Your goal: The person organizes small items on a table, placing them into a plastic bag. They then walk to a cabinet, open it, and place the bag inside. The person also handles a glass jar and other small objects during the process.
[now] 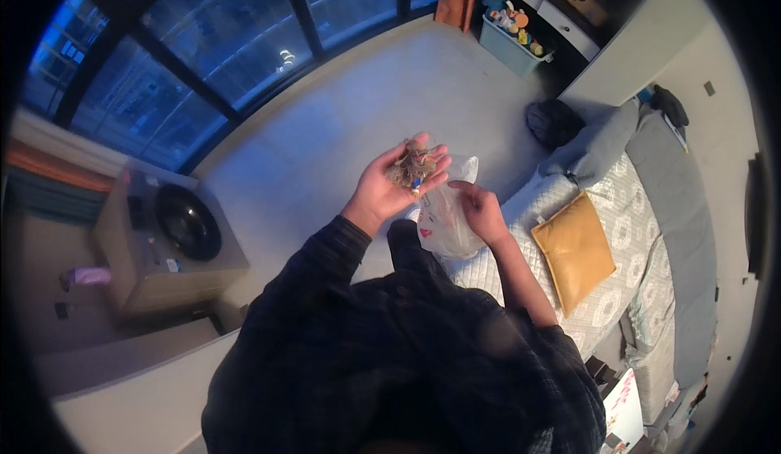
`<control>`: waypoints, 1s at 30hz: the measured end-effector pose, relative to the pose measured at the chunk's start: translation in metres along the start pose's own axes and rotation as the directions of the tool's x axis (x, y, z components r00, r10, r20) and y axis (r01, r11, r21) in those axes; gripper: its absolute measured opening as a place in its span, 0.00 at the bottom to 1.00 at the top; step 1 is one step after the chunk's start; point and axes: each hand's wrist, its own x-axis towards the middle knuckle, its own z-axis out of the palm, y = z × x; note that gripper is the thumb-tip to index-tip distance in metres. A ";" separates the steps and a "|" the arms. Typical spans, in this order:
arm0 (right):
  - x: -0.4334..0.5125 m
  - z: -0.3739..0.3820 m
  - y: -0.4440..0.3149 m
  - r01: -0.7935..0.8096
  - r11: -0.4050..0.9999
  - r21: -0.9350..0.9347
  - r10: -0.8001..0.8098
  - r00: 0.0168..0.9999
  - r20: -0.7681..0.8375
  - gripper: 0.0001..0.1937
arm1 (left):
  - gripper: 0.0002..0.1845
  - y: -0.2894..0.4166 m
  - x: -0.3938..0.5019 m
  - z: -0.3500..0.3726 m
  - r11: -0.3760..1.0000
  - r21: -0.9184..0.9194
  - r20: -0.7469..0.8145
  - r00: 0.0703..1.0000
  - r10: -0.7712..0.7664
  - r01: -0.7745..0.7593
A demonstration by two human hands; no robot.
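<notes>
Palm up, my left hand (373, 190) holds a clump of tangled brownish fibres (407, 166), with reddish strands and a small blue-and-white bit (416, 185) in it. My right hand (485, 213) grips a translucent white plastic bag (444, 228) bearing red print. Its index finger points towards the left hand. The bag hangs below and between both hands, and its contents are hard to make out.
A sofa with a patterned cover (631, 216) and a yellow cushion (575, 252) stands at the right. On the floor beyond it lies a black bag (554, 123). A filled plastic bin (509, 46) stands farther off. A cabinet (189, 283) carrying a round black object (188, 222) is at the left.
</notes>
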 end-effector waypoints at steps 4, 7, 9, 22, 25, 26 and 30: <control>0.111 -0.009 0.037 -0.021 1.000 0.003 0.021 0.998 -0.057 0.16 | 0.22 0.067 0.098 0.001 0.999 0.028 -0.014 1.000 -0.027 0.027; 0.194 -0.031 0.050 -0.003 0.999 0.054 0.006 0.998 -0.069 0.12 | 0.22 0.110 0.168 0.012 0.997 0.064 -0.074 0.997 -0.026 0.031; 0.236 -0.042 0.054 0.020 0.997 0.078 -0.016 0.999 -0.047 0.09 | 0.22 0.136 0.214 0.021 0.998 0.066 -0.079 0.997 -0.019 0.024; 0.488 -0.148 0.096 -0.280 0.930 0.237 0.338 0.905 -0.257 0.18 | 0.24 0.237 0.550 0.036 0.965 0.014 0.012 0.965 -0.261 0.261; 0.529 -0.174 0.118 -0.290 0.918 0.270 0.381 0.833 -0.400 0.19 | 0.25 0.246 0.620 0.052 0.935 0.036 0.022 0.935 -0.353 0.352; 0.539 -0.189 0.124 -0.312 0.913 0.263 0.400 0.814 -0.421 0.19 | 0.25 0.247 0.643 0.057 0.926 0.051 0.021 0.927 -0.375 0.374; 0.580 -0.227 0.135 -0.379 0.863 0.333 0.498 0.747 -0.440 0.19 | 0.25 0.250 0.719 0.068 0.873 0.091 -0.013 0.878 -0.479 0.478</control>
